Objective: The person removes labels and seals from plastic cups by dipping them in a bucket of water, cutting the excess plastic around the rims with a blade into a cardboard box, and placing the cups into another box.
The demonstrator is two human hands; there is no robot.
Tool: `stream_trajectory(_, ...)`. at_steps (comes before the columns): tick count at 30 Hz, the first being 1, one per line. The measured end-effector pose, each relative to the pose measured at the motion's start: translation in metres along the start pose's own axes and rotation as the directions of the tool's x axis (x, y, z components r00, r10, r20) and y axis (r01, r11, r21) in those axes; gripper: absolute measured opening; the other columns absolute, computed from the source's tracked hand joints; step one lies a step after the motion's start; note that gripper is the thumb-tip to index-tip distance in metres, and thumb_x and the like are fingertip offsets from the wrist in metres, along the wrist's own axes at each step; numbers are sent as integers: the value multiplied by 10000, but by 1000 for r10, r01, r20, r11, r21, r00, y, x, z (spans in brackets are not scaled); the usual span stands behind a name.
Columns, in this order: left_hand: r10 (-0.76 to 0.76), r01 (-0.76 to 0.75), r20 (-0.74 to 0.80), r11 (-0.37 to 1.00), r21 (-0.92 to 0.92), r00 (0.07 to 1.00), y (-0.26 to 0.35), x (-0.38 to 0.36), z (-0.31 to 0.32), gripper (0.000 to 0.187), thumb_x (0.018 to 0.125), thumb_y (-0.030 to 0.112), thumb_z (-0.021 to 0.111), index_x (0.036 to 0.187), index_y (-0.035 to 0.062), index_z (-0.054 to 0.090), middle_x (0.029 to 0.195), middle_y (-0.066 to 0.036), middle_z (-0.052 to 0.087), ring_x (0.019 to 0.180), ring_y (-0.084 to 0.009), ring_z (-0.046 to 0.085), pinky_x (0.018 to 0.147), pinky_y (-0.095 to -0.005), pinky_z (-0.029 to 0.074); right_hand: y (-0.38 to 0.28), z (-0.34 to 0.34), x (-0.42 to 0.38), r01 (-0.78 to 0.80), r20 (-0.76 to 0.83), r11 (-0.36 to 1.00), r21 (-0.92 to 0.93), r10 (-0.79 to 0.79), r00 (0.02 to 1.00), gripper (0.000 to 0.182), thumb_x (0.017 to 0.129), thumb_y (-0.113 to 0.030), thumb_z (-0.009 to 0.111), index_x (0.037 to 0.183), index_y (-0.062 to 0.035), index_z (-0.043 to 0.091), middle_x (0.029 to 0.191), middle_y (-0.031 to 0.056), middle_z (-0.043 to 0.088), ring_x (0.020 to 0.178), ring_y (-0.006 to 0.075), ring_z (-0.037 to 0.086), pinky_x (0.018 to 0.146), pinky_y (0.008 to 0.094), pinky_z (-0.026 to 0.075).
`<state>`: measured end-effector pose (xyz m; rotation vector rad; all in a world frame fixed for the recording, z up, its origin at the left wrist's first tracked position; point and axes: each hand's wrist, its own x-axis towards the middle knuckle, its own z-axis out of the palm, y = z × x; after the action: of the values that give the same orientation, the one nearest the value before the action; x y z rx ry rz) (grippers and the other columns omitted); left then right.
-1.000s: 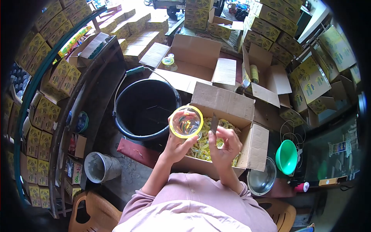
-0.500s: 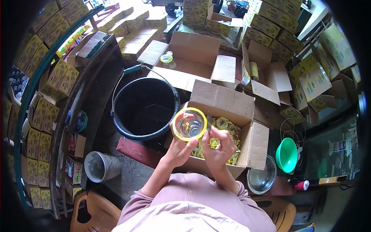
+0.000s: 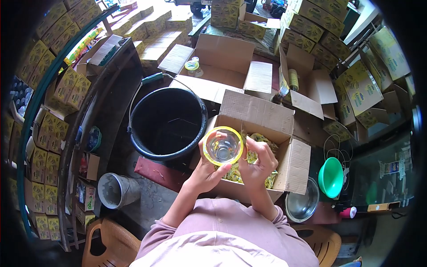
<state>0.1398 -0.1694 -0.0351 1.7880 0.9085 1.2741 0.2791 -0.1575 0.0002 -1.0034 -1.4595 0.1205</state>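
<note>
A clear round container with a yellow rim (image 3: 223, 146) is held up in front of the body, its round face toward the camera. My left hand (image 3: 207, 172) is wrapped round its left and lower side. At its right edge is my right hand (image 3: 259, 163), fingers bent and pressed together; a thin dark piece stands between hand and rim, too small to make out. Beneath both hands, an open cardboard box (image 3: 255, 106) holds many yellow-green wrapped pieces (image 3: 270, 177).
A large black bucket (image 3: 169, 122) stands left of the box, a grey bucket (image 3: 118, 191) lower left. Beyond are open cartons (image 3: 224, 49). At the right are a green bowl (image 3: 330, 177) and a metal bowl (image 3: 302, 201). Stacked yellow boxes (image 3: 313, 26) line the surroundings.
Both hands and the container have shifted slightly right and down. My right hand has turned, its fingers now curled higher beside the rim.
</note>
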Motion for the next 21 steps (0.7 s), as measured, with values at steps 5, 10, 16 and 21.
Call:
stream_trajectory(5,11,-11,-7,1000,-6,1000,-1,3,-1,717,824,206,570,1346,13,116,1273,-145,257,1219,-260,315,1030,-370,231,0,-3,-9,-73,-55,997,-2,73,996,204,669,43,675,855,-23,628,689,87,602,570,152,579,530,247,457)
stream_trajectory(10,19,-18,-13,998,67,1000,-5,2,-2,710,827,214,564,1347,18,122,1270,-147,262,1219,-259,319,1030,-364,233,-1,-4,-16,-6,-54,999,-34,4,999,191,670,34,678,847,-14,621,681,84,594,569,149,577,522,243,454)
stream_trajectory(16,-45,26,-65,965,-263,997,-2,2,4,720,791,235,612,1328,25,181,1242,-143,298,1216,-256,316,1025,-358,243,-2,-4,-13,-25,-36,1000,0,25,999,193,676,39,668,857,-13,624,671,79,590,579,146,579,519,243,452)
stream_trajectory(21,59,-69,-146,995,-68,987,6,9,-2,642,663,200,753,1178,53,399,1123,-97,375,1079,-207,408,953,-321,325,-4,-9,-9,-113,25,987,115,111,994,198,679,47,660,865,-15,635,664,77,588,580,139,579,530,236,448)
